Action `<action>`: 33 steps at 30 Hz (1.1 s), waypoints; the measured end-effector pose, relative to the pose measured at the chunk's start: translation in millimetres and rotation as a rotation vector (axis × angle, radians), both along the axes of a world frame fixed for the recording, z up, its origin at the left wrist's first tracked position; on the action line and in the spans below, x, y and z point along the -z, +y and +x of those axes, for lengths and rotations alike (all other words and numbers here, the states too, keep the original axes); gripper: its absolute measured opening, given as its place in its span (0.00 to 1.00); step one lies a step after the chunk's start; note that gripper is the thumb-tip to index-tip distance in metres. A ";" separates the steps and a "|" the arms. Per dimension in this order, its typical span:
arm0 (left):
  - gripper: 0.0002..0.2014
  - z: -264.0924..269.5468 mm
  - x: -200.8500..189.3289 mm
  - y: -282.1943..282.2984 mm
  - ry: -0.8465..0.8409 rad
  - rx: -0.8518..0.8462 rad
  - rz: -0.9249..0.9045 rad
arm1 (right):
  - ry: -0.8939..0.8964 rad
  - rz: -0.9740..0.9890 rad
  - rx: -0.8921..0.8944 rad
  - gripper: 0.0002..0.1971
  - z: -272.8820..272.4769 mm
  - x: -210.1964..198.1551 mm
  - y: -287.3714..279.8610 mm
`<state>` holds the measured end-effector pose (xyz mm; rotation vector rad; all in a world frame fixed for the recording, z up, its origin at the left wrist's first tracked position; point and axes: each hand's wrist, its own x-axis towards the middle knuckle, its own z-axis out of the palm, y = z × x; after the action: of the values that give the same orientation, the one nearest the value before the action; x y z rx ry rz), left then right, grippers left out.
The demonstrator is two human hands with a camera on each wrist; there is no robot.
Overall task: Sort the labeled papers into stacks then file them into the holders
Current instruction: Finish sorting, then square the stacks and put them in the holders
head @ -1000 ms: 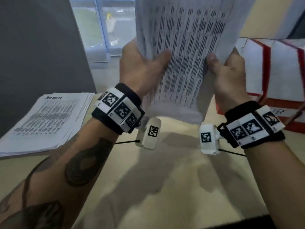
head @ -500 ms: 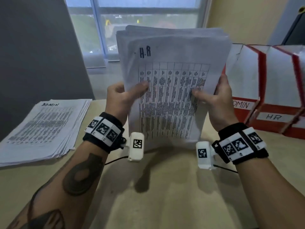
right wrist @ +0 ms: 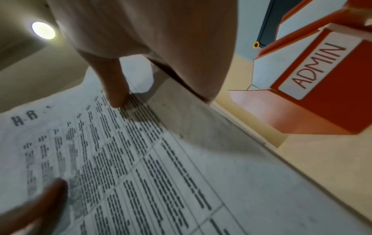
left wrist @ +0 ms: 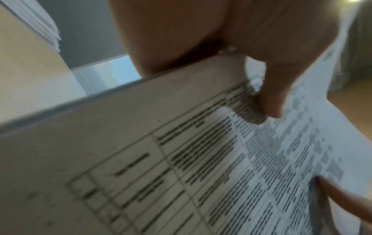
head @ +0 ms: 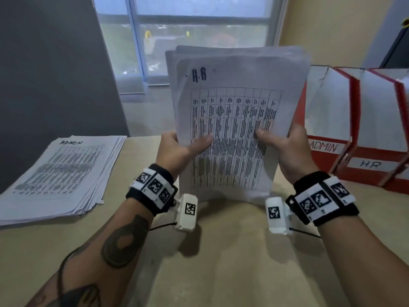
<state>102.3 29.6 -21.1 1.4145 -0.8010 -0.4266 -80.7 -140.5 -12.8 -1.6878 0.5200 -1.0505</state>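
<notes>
I hold a thick stack of printed sheets marked HR (head: 234, 120) upright, its bottom edge resting on the wooden table (head: 221, 262). My left hand (head: 177, 149) grips its left edge, thumb across the front page. My right hand (head: 287, 147) grips the right edge the same way. The same HR stack (left wrist: 201, 159) fills the left wrist view under my left thumb (left wrist: 269, 95). In the right wrist view the HR stack (right wrist: 141, 167) lies under my right thumb (right wrist: 114, 89). Red holders labelled ADMIN (head: 325, 147) and HR (head: 371, 163) stand at the right.
A flat stack of sheets marked ADMIN (head: 57, 173) lies on the table at the left. A grey panel (head: 55, 74) rises behind it. A window (head: 199, 41) is at the back. The ADMIN holder (right wrist: 322, 76) shows close beside my right hand.
The HR stack has come down from in front of the camera to stand on the table. Both hands kept their grip and lowered with it.
</notes>
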 end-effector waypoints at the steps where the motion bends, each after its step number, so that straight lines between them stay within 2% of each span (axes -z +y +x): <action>1: 0.18 -0.5 1.3 0.1 -0.035 -0.024 0.025 | 0.033 -0.022 0.037 0.21 -0.3 -1.1 0.6; 2: 0.13 0.2 -2.1 -0.5 -0.077 -0.070 0.042 | 0.070 -0.089 0.124 0.28 -1.9 -8.6 2.1; 4: 0.09 1.8 -22.0 -0.5 -0.228 -0.156 0.080 | 0.138 -0.407 0.407 0.42 -10.8 -37.7 3.7; 5: 0.09 4.4 -36.1 -1.0 -0.359 -0.184 0.113 | 0.140 -0.609 0.517 0.44 -16.7 -58.3 5.7; 6: 0.11 4.5 -53.6 -0.3 -0.496 -0.173 0.147 | 0.130 -0.787 0.541 0.42 -23.5 -79.8 8.9; 7: 0.15 1.4 -72.7 0.8 -0.640 -0.142 0.188 | 0.105 -0.855 0.428 0.35 -29.5 -100.4 10.3; 9: 0.21 -7.6 -103.9 -0.3 -0.891 -0.090 0.236 | 0.064 -0.738 0.067 0.16 -36.7 -122.2 8.1; 10: 0.16 -11.6 -113.0 0.7 -0.959 -0.094 0.227 | 0.052 -0.682 -0.014 0.12 -38.6 -123.0 3.3; 11: 0.08 -12.1 -117.8 3.2 -1.031 -0.139 0.178 | 0.083 -0.636 -0.012 0.14 -40.5 -115.9 -3.4; 12: 0.13 -1.7 -113.3 2.2 -1.051 -0.259 0.143 | 0.070 -0.559 0.025 0.15 -43.9 -101.3 -13.5; 13: 0.30 8.7 -102.9 5.6 -1.017 -0.397 0.147 | -0.002 -0.428 0.035 0.15 -48.1 -83.9 -20.2; 14: 0.45 24.0 -83.8 9.5 -0.893 -0.484 0.126 | -0.083 -0.330 0.050 0.16 -54.3 -66.5 -24.7; 15: 0.56 34.7 -65.4 14.4 -0.697 -0.480 0.082 | -0.135 -0.265 0.055 0.16 -58.9 -49.4 -27.8; 16: 0.62 39.2 -48.6 18.9 -0.448 -0.367 0.038 | -0.159 -0.212 0.055 0.17 -63.3 -33.4 -30.8; 17: 0.62 39.3 -33.0 21.1 -0.205 -0.212 0.012 | -0.164 -0.159 0.056 0.20 -65.1 -20.9 -32.2; 18: 0.53 36.3 -20.6 21.3 -0.062 -0.074 0.012 | -0.152 -0.125 0.046 0.24 -66.5 -11.6 -31.9; 19: 0.40 30.2 -13.9 20.1 -0.032 -0.017 0.007 | -0.152 -0.100 0.032 0.24 -66.8 -4.5 -32.4; 20: 0.29 24.3 -11.7 17.0 -0.066 -0.048 -0.031 | -0.162 -0.093 0.018 0.23 -65.5 -1.6 -31.0; 21: 0.22 18.4 -13.5 13.7 -0.089 -0.099 -0.086 | -0.174 -0.091 -0.001 0.22 -64.0 -0.7 -30.1; 24: 0.14 6.5 -29.2 8.4 -0.037 -0.110 -0.291 | -0.222 -0.098 -0.034 0.21 -62.1 -6.9 -27.9; 26: 0.12 5.6 -31.4 12.2 -0.061 -0.071 -0.282 | -0.247 -0.090 -0.027 0.21 -64.6 -10.4 -32.5; 28: 0.13 11.6 -18.0 22.8 -0.126 -0.078 -0.188 | -0.212 -0.065 -0.076 0.23 -68.2 -1.4 -39.5; 32: 0.36 24.7 19.9 40.8 -0.076 -0.063 -0.070 | -0.052 0.085 -0.204 0.24 -75.7 40.7 -41.9; 33: 0.38 25.6 24.3 39.9 -0.063 -0.050 -0.062 | -0.038 0.081 -0.221 0.23 -74.4 46.6 -39.6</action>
<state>127.9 69.4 -45.4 1.3924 -0.8211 -0.3173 -155.1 -180.1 -59.4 -1.6099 0.3380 -0.8882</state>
